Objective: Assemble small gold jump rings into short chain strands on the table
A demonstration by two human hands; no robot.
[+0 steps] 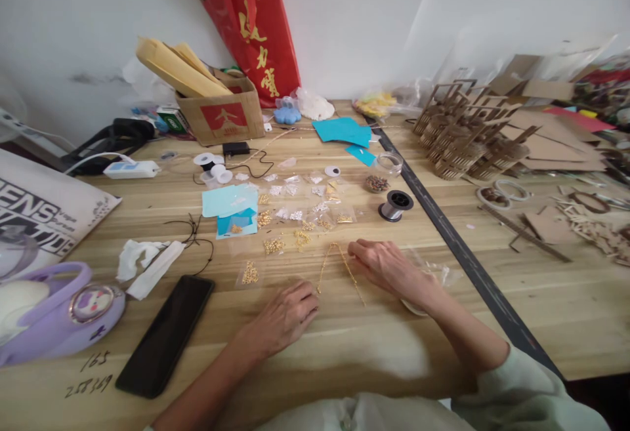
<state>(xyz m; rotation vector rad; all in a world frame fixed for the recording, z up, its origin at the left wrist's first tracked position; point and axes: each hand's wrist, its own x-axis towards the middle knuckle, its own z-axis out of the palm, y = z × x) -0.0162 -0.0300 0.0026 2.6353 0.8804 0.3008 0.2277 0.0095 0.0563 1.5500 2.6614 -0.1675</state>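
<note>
A thin gold chain (352, 279) lies on the wooden table in an upside-down V between my hands. My left hand (290, 309) rests on the table with its fingers curled together, their tips at the chain's left end. My right hand (381, 264) is bent and closed beside the upper right part of the chain; anything in its fingertips is hidden. Just beyond are small gold findings (274, 245), a looped piece of gold chain (302, 239) and a bag of gold pieces (250, 273). Small bags of silver pieces (295, 214) lie further back.
A wire spool (395, 205) and a dish of brown beads (377, 184) stand beyond my right hand. A black phone (165, 336) and a purple object (93, 313) lie at left. Brown slatted baskets (457, 136) stand back right; a cardboard box (226, 116) and red bag (266, 37) back left.
</note>
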